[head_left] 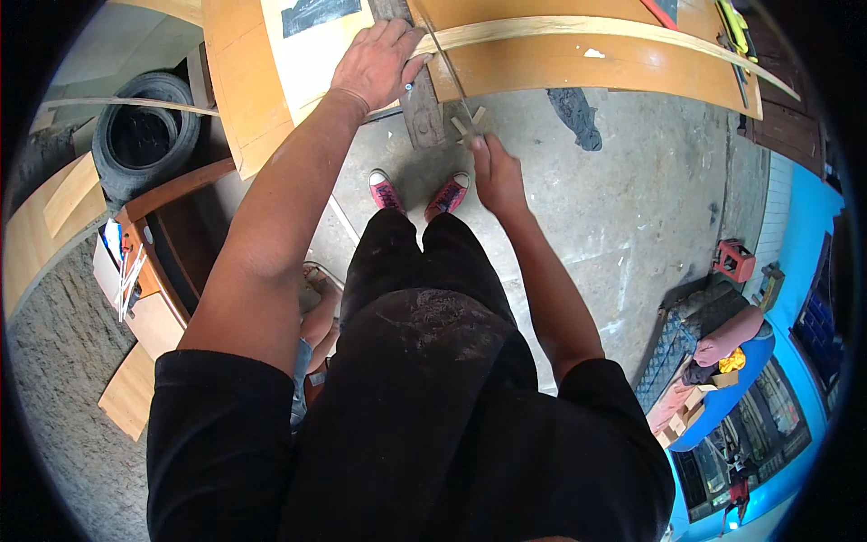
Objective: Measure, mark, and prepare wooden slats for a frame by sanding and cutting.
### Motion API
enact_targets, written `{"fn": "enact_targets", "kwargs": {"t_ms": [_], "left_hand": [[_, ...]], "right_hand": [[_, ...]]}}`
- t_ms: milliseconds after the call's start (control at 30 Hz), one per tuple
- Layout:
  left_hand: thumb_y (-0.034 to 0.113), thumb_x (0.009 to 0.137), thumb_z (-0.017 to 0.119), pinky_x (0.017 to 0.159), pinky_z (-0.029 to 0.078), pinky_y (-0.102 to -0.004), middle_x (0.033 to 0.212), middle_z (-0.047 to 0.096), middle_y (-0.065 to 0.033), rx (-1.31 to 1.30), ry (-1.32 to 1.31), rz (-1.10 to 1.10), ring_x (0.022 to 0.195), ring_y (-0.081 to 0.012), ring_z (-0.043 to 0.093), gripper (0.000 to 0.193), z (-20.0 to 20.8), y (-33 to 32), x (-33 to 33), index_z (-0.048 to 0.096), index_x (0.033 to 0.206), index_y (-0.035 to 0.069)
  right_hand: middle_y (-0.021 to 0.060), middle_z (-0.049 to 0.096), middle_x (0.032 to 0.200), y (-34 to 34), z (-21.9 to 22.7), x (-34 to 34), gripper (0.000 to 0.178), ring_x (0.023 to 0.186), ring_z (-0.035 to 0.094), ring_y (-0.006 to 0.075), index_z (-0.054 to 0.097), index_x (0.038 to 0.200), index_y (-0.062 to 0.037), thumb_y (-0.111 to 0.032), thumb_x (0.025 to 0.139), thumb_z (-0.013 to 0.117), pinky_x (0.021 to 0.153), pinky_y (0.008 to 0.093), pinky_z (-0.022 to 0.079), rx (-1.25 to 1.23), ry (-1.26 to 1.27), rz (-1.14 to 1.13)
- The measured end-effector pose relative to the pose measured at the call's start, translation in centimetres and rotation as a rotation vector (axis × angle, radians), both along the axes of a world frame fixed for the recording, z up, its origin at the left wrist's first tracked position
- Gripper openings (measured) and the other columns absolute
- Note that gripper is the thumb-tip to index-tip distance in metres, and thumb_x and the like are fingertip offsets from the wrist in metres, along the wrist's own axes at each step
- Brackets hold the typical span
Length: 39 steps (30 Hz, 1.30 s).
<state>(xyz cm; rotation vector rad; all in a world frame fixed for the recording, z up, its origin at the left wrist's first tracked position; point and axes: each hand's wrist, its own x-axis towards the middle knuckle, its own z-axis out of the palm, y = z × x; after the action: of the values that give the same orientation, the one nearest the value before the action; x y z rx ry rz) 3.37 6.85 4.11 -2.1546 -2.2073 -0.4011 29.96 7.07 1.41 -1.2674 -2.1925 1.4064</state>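
Note:
My left hand is closed around the near end of a long pale wooden strip, pressing it down onto a dark, worn plank that juts out past the table edge. Just right of those fingers, a handsaw's thin blade crosses the strip, seen almost edge-on. My right hand grips the saw by its light wooden handle, below the table edge and nearer my body. The fingers of the right hand are partly hidden behind its back and thumb.
The orange-brown tabletop carries yellow-handled tools at its right end. A dark rag lies by its front edge. Tires and a wooden cabinet stand at left. Another person's leg shows beside my left arm. A red crate-like object sits at right.

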Motion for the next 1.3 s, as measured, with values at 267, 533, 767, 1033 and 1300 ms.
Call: {"fn": "enact_targets", "kwargs": {"t_ms": [267, 533, 767, 1033, 1300], "left_hand": [[0.029, 0.093, 0.058, 0.093, 0.044, -0.0391, 0.109, 0.057, -0.0106, 0.002, 0.009, -0.013, 0.104, -0.0286, 0.055, 0.038, 0.1, 0.0, 0.0, 0.059, 0.123, 0.005], [0.031, 0.093, 0.057, 0.094, 0.044, -0.0387, 0.110, 0.056, -0.0100, -0.005, 0.005, -0.006, 0.106, -0.0271, 0.054, 0.039, -0.3, -0.1, -0.1, 0.059, 0.123, 0.006], [0.029, 0.093, 0.058, 0.093, 0.044, -0.0391, 0.109, 0.057, -0.0108, 0.016, 0.011, -0.017, 0.105, -0.0289, 0.055, 0.037, 0.1, 0.1, -0.1, 0.059, 0.122, 0.006], [0.030, 0.094, 0.058, 0.093, 0.044, -0.0388, 0.109, 0.057, -0.0105, 0.015, 0.011, -0.014, 0.104, -0.0286, 0.055, 0.036, -0.3, 0.1, -0.1, 0.059, 0.121, 0.006], [0.030, 0.094, 0.057, 0.092, 0.044, -0.0389, 0.109, 0.057, -0.0101, 0.044, 0.024, -0.025, 0.103, -0.0279, 0.055, 0.037, -0.2, 0.2, -0.2, 0.059, 0.122, 0.006]], "right_hand": [[0.0296, 0.063, 0.086, -0.6, 1.6, 1.0, 0.031, 0.085, 0.058, 0.0537, 0.056, 0.101, -0.0026, -0.031, 0.102, 0.044, 0.072, 0.0582, 0.045, -0.133, -0.120, -0.018], [0.0316, 0.061, 0.084, -0.7, 0.8, -0.1, 0.032, 0.085, 0.057, 0.0542, 0.054, 0.097, -0.0016, -0.031, 0.102, 0.044, 0.072, 0.0596, 0.043, -0.034, -0.041, -0.027], [0.0278, 0.063, 0.079, -0.9, 2.2, 1.2, 0.033, 0.080, 0.059, 0.0516, 0.056, 0.096, -0.0003, -0.030, 0.103, 0.045, 0.067, 0.0550, 0.046, -0.074, -0.057, -0.032], [0.0308, 0.060, 0.078, -0.1, 0.5, -1.5, 0.031, 0.081, 0.057, 0.0541, 0.053, 0.095, -0.0006, -0.030, 0.102, 0.046, 0.069, 0.0595, 0.043, 0.107, -0.002, -0.015], [0.0312, 0.060, 0.077, -0.4, 2.1, -0.2, 0.030, 0.077, 0.058, 0.0539, 0.053, 0.095, -0.0010, -0.029, 0.102, 0.047, 0.068, 0.0602, 0.043, 0.005, -0.071, -0.034]]}}
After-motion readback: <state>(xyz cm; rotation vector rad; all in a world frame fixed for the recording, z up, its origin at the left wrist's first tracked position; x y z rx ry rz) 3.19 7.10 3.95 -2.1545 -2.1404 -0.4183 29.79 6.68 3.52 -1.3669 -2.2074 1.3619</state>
